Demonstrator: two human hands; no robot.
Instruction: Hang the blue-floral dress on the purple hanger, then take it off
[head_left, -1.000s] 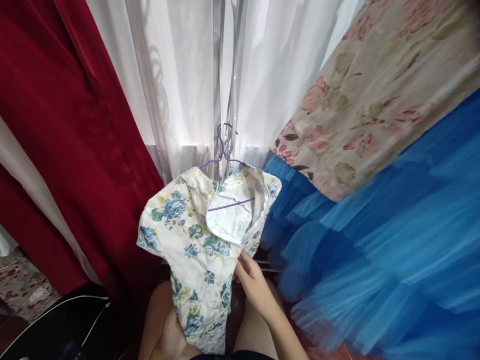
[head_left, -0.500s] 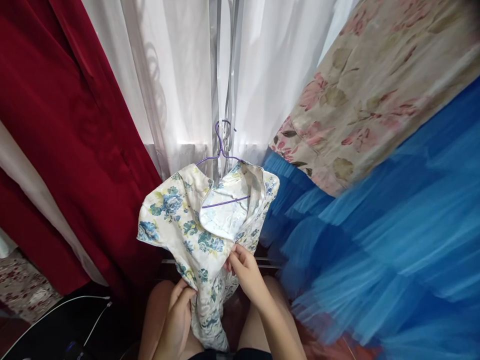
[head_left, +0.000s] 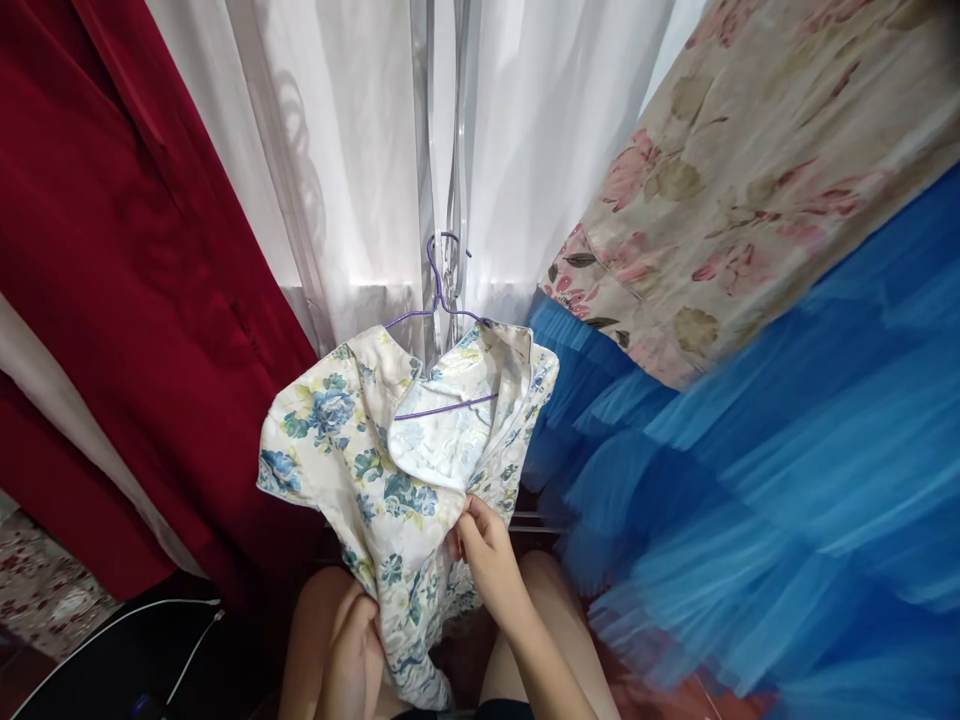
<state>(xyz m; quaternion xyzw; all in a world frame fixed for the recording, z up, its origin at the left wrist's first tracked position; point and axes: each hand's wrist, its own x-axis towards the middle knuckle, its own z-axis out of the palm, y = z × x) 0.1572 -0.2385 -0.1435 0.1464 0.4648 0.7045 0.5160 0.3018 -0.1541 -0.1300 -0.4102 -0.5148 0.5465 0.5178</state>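
A white blouse point(head_left: 401, 495) with blue, green and yellow flowers hangs on a purple wire hanger point(head_left: 437, 285). The hanger's lower bar crosses behind its open neckline. My right hand point(head_left: 491, 555) pinches the front edge just under the neckline, thumb and fingers closed on the cloth. At the blouse's left side edge my left hand point(head_left: 351, 645) is closed, with the fingertips bent in against the fabric. Creased cloth hangs down between my knees, and its lower end is partly out of sight.
White curtains point(head_left: 352, 150) hang behind the hanger, red cloth point(head_left: 180, 270) at left. On the right are beige floral fabric point(head_left: 712, 190) and blue tulle point(head_left: 750, 480). A white cable point(head_left: 191, 655) lies over a black surface at lower left.
My left hand has moved slightly left and down along the side edge. The blouse's left shoulder has shifted outward to the left. My right hand keeps its pinch in nearly the same place.
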